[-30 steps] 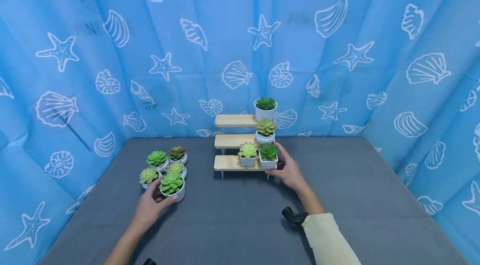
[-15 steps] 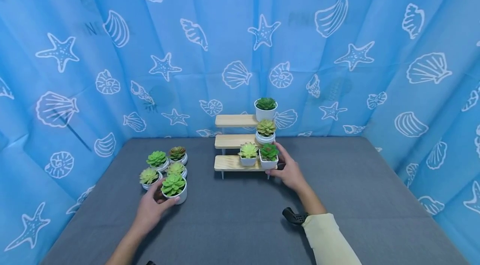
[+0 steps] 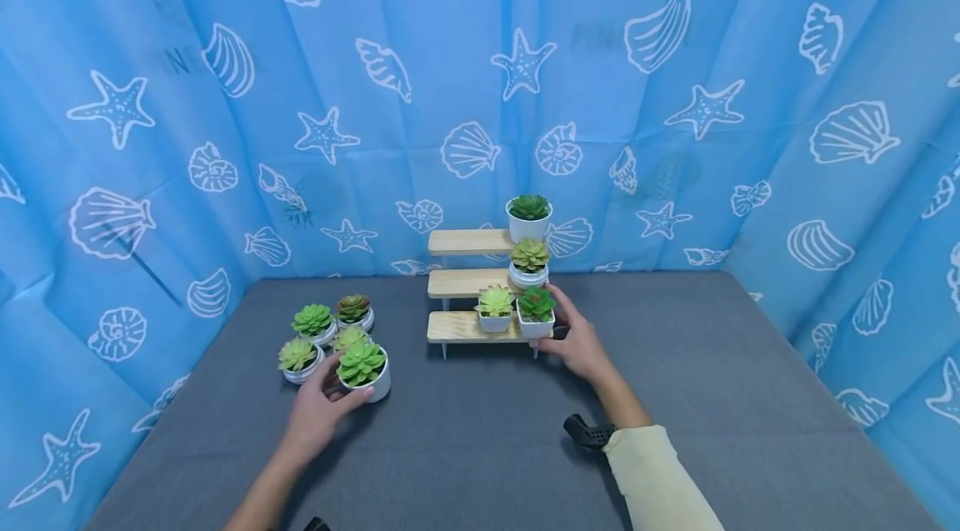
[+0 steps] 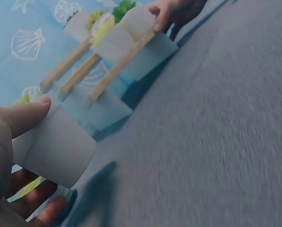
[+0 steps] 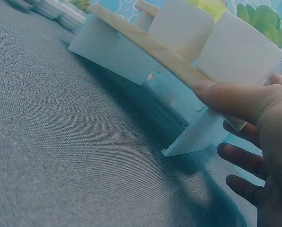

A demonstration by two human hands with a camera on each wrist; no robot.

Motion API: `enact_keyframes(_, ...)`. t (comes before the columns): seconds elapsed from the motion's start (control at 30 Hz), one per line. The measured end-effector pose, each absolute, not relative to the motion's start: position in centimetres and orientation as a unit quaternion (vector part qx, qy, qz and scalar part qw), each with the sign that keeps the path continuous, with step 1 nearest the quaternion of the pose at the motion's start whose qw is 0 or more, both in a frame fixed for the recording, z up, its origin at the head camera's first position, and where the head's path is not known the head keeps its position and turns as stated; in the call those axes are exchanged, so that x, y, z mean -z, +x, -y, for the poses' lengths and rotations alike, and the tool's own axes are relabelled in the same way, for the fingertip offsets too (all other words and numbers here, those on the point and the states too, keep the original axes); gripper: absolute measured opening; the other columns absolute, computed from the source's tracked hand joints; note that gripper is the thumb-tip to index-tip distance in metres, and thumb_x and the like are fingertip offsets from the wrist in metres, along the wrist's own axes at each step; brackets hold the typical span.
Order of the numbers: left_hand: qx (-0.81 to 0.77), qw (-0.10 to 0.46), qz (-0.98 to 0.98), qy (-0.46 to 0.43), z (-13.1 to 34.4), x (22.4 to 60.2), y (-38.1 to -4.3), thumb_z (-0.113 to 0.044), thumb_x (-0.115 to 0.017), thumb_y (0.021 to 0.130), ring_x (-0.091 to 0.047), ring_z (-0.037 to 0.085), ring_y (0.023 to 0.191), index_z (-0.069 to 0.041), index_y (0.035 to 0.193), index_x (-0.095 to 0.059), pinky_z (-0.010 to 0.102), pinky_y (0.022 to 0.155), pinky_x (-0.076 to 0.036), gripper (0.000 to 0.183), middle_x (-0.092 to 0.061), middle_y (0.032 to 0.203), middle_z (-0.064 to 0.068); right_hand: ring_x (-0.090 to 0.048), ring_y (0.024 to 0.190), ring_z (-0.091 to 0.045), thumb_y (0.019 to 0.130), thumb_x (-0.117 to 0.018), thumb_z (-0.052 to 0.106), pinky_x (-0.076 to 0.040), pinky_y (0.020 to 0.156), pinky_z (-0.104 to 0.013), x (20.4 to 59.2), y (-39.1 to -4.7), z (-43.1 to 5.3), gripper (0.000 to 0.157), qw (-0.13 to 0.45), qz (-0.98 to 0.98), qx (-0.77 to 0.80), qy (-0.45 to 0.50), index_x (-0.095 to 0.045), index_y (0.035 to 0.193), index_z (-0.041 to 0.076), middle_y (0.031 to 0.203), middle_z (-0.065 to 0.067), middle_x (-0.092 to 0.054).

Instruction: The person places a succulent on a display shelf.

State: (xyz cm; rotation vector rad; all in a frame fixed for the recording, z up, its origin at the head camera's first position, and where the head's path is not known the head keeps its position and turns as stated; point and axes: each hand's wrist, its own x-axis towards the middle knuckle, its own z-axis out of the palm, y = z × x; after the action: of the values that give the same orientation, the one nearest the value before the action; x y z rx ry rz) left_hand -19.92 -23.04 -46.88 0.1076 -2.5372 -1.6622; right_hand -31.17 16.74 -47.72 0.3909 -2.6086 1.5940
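My left hand (image 3: 318, 410) grips a white round pot with a bright green succulent (image 3: 362, 364), thumb on the near side and fingers behind. In the left wrist view the white pot (image 4: 55, 144) hangs above the cloth, its shadow below. My right hand (image 3: 581, 343) holds the right end of the three-tier wooden plant stand (image 3: 450, 327). Its thumb (image 5: 235, 97) lies on the bottom board's front edge, other fingers curve round the end. Right beside them on that board stands a square-potted dark green succulent (image 3: 536, 314), with a pale green succulent (image 3: 495, 310) to its left.
Higher on the stand are a yellow-green succulent (image 3: 528, 264) and a dark green one (image 3: 528, 218). Left on the grey cloth (image 3: 465, 448) are a brownish succulent (image 3: 354, 310), a green one (image 3: 312, 323), and pale ones (image 3: 300, 358). A blue shell-print curtain (image 3: 420, 139) hangs behind.
My left hand has carried the bright green succulent a little to the right, away from the group on the cloth. The right hand has stayed at the stand's end.
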Motion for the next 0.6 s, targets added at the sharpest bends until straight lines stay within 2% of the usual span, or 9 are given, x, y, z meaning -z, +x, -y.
enact_keyframes(0.3,0.566,0.066,0.821,0.011,21.1,46.6,-21.4,-0.029,-0.081,0.081,-0.048,0.031,0.124,-0.010,0.146,-0.039,0.049,0.100,-0.042,0.079,-0.047,0.140,0.016,-0.051,0.123,-0.036,0.077,-0.083,0.011,-0.032,0.103,-0.061,48.0,-31.2,-16.7,0.096,0.036,0.845,-0.517,0.132,-0.027,0.153,0.029,0.135,-0.020,-0.055)
enact_keyframes(0.6,0.578,0.095,0.810,0.008,19.1,45.7,-23.0,-0.030,-0.080,0.082,-0.047,0.033,0.125,-0.007,0.146,-0.040,0.051,0.101,-0.041,0.079,-0.045,0.143,0.018,-0.053,0.121,-0.036,0.077,-0.083,0.011,-0.036,0.100,-0.059,47.9,-31.3,-16.8,0.097,0.040,0.842,-0.520,0.137,-0.026,0.154,0.027,0.133,-0.020,-0.056)
